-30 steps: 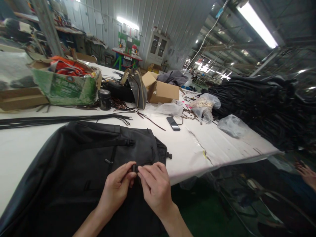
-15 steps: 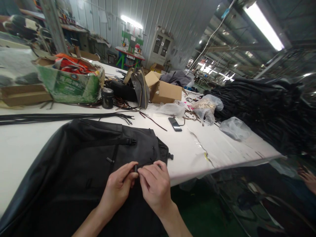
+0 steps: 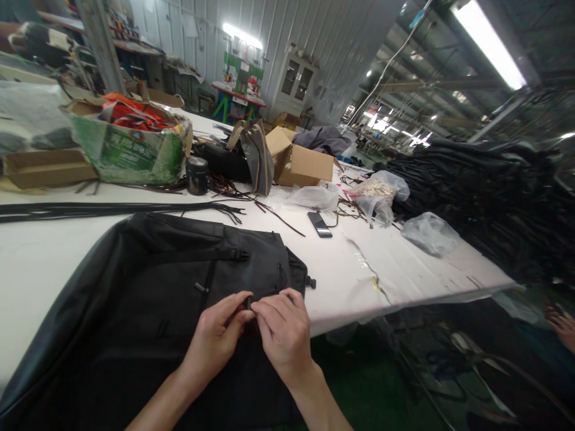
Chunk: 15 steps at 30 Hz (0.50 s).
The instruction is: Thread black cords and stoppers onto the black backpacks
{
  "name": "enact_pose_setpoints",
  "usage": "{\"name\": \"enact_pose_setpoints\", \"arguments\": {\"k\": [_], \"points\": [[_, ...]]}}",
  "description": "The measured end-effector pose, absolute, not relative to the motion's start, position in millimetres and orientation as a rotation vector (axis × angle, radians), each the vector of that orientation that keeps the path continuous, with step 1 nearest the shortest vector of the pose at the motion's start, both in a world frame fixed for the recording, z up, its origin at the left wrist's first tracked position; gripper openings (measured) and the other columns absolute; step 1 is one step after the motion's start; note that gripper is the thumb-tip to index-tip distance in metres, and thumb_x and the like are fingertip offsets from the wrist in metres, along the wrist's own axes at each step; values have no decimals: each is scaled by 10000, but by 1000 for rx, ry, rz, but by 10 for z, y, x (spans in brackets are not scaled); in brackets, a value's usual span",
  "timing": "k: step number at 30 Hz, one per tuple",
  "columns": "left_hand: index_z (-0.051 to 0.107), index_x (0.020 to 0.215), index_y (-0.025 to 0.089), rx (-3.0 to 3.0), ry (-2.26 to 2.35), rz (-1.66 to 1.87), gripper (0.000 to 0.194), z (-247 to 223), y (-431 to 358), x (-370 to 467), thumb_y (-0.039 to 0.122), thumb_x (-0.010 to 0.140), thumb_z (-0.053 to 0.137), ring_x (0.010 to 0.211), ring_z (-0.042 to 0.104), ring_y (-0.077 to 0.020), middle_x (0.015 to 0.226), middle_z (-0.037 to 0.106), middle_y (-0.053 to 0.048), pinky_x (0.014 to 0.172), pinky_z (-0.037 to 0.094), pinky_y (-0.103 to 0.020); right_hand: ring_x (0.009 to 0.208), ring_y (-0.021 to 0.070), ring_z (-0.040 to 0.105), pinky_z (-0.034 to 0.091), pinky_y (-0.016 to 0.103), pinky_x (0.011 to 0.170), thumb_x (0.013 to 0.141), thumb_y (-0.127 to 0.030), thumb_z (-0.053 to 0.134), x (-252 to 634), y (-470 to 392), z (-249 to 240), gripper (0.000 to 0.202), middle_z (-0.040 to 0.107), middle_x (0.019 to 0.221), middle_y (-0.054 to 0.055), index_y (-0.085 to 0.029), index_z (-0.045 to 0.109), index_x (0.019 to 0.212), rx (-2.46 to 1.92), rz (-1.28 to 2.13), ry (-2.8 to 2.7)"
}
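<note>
A large black backpack (image 3: 148,311) lies flat on the white table, its right end reaching the table's near edge. My left hand (image 3: 220,329) pinches a small black strap piece (image 3: 248,304) between thumb and fingertips, just above the bag's front. From the right, my right hand (image 3: 283,329) closes its fingertips on the same piece; the two hands nearly touch. Fingers cover most of it, so its exact shape is hidden. Above my hands, a black side-release buckle (image 3: 240,255) sits on another strap, and a zipper pull (image 3: 200,287) shows to the left.
Long black cords (image 3: 112,209) lie behind the bag. Farther back are a green bag (image 3: 130,155) of orange material, a dark jar (image 3: 197,176), a cardboard box (image 3: 309,164) and a phone (image 3: 320,224). Dark material (image 3: 485,197) is piled at right; another person's hand (image 3: 563,326) shows there.
My hands stay at the same spot with their fingertips slightly shifted, and less of the black piece shows between them. The view has tilted a little; the backpack has not visibly moved.
</note>
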<state>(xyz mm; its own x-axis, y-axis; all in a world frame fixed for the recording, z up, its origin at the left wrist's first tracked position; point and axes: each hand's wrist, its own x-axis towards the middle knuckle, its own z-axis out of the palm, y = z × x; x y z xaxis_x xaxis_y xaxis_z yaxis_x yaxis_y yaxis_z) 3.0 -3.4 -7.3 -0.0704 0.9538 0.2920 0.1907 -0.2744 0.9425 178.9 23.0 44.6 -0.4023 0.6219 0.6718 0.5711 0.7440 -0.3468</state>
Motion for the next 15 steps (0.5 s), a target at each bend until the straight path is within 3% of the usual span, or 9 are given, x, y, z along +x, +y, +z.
{"name": "enact_pose_setpoints", "arguments": {"k": [3, 5, 10, 12, 15], "points": [[825, 1288, 207, 1476, 1292, 1407, 302, -45, -29, 34, 326, 1036, 706, 655, 712, -132, 968, 793, -54, 591, 597, -205, 895, 196, 748, 460, 448, 957, 1089, -47, 656, 1794, 217, 437, 177, 797, 991, 22, -204, 731, 1121, -904, 80, -2101], [820, 1302, 218, 1416, 1267, 1399, 328, -23, -34, 44, 324, 1002, 746, 759, 753, -150, 1013, 794, -49, 697, 646, -227, 894, 198, 738, 463, 445, 949, 1084, -43, 659, 1804, 206, 418, 176, 793, 990, 25, -199, 732, 1118, -917, 76, -2085], [568, 1595, 228, 1132, 1105, 1357, 808, 37, -91, 47, 349, 869, 902, 929, 774, -181, 1086, 777, -26, 863, 672, -288, 916, 205, 728, 481, 433, 927, 1070, -59, 688, 1845, 197, 383, 166, 790, 1011, 31, -209, 742, 1114, -942, 137, -1995], [591, 1514, 197, 1102, 1116, 1298, 677, 68, -118, 18, 421, 929, 849, 967, 767, -193, 1091, 772, -51, 870, 658, -295, 916, 202, 725, 487, 426, 917, 1063, -49, 687, 1850, 199, 389, 182, 787, 1010, 28, -214, 745, 1113, -928, 165, -1968], [670, 1251, 173, 1180, 1174, 1165, 448, 136, -133, -45, 578, 1061, 663, 840, 706, -173, 970, 744, -58, 752, 592, -266, 920, 204, 728, 482, 430, 914, 1066, -40, 663, 1838, 204, 416, 195, 787, 1004, 24, -217, 739, 1099, -894, 189, -1983]]}}
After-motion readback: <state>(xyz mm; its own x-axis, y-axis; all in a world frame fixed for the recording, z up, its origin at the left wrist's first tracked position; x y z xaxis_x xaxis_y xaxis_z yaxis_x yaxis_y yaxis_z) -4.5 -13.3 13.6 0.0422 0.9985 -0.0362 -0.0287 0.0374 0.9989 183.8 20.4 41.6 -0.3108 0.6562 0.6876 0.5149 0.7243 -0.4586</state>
